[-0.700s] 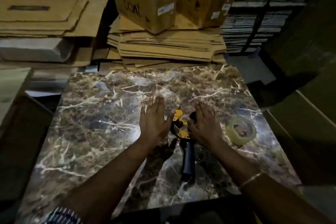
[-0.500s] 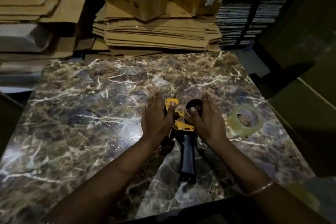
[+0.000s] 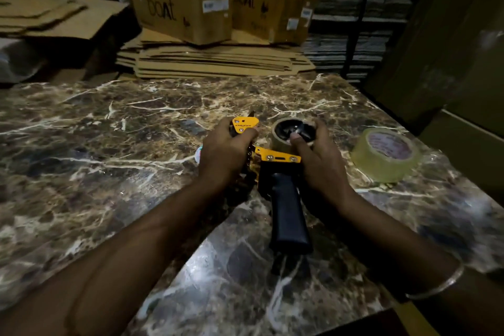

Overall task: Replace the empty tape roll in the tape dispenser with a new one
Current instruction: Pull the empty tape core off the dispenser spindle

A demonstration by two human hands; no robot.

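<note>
since a moment ago both hands have gone from lying flat and open beside the tape dispenser [image 3: 275,169] to taking hold of it, so the work on the old roll has really begun. the left hand [image 3: 225,157] now has its grip closed round the yellow front plate and cutter end, thumb along the plate, steadying the tool as it lies on its side on the marble counter [image 3: 95,144] with the black handle pointing back toward the person. the right hand [image 3: 317,163] has its grip closed on the empty tape roll [image 3: 293,132], thumb pressed into the dark hub and fingers curled round the far edge of the thin brown core, which is still seated on the spindle. the head has also leaned in, so everything sits larger in view. that reads as the start of pulling the spent core off; it has not come free yet. the new tape roll [image 3: 386,157], clear and full, lies flat on the counter just to the right of the right hand, untouched. next the core likely needs wriggling off the hub while the left hand braces the frame, fingers kept clear of the toothed blade.
</note>
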